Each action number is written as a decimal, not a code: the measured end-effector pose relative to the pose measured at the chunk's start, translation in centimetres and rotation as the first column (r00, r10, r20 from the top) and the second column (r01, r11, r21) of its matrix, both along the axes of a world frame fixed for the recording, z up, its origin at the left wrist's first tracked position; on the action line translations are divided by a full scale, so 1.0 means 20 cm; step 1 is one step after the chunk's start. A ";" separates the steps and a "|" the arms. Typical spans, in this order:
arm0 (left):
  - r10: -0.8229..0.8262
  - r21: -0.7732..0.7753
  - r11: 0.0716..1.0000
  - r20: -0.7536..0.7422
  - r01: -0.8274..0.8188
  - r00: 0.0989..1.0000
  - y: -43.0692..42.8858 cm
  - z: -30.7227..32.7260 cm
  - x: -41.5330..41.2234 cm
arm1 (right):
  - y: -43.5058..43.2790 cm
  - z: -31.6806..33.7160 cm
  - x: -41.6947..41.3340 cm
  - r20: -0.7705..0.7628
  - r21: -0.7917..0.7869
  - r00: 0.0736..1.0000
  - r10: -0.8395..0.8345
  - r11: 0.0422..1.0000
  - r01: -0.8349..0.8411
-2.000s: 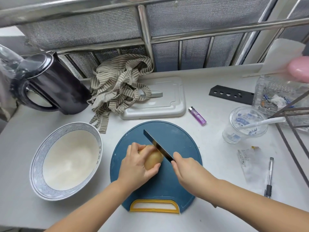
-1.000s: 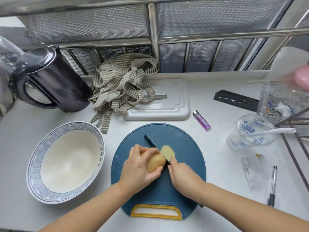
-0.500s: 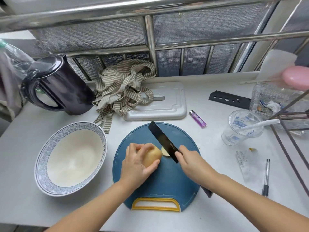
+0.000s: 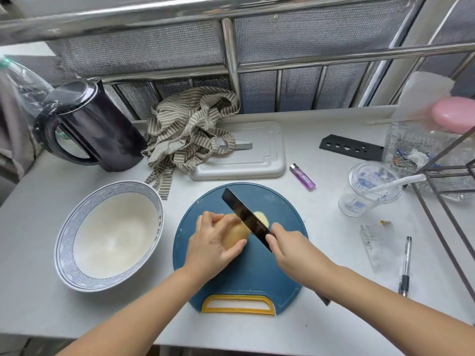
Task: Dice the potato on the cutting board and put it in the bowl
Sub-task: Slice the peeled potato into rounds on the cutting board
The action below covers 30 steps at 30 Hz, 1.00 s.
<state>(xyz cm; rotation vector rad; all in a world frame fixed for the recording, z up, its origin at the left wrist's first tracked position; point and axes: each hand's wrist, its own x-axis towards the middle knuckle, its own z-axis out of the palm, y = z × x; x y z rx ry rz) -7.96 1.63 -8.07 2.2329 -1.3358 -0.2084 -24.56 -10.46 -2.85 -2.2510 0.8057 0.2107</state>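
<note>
The potato (image 4: 235, 237) lies at the centre of the frame on a round blue cutting board (image 4: 257, 273) with a yellow handle slot at its near edge. It is oval with yellow-brown skin. Its right end meets the dark blade of a knife (image 4: 244, 214). A pale yellow slice (image 4: 262, 217) lies flat on the board just on the far side of the blade, partly hidden by it.

The left hand (image 4: 213, 242) grips the potato. Its fingers curl over the top and the thumb presses the near side. The forearm comes up from the lower left of the frame.

The right hand (image 4: 290, 250) is closed around the knife where blade meets handle, and the dark end of the handle shows under the forearm. The blade slants from the upper left down to the lower right across the potato's cut end. Whether its edge touches the potato cannot be told.

On the white desk (image 4: 38, 291), just left of the board, stands the bowl (image 4: 77, 214), white inside with a blue patterned rim. A black kettle (image 4: 102, 129) and a striped cloth (image 4: 185, 134) sit in the upper left.
</note>
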 end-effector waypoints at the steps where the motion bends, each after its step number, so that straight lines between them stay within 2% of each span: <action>1: -0.004 0.005 1.000 0.006 0.004 1.000 0.00 0.00 0.00 | 0.00 0.00 0.00 -0.001 -0.002 1.000 0.003 1.000 -0.003; 9: -0.025 0.044 0.999 -0.003 0.025 1.000 -0.03 0.01 0.02 | -0.02 0.00 0.00 -0.010 0.081 1.000 -0.022 0.996 0.023; 22: -0.027 0.115 0.993 -0.032 0.031 0.999 -0.06 0.00 0.06 | -0.02 -0.01 0.10 -0.102 0.106 0.995 -0.005 0.994 0.015; 30: -0.014 0.136 0.990 -0.056 0.021 0.998 -0.06 0.01 0.07 | 0.02 -0.08 0.16 -0.096 0.107 0.995 -0.003 0.994 0.014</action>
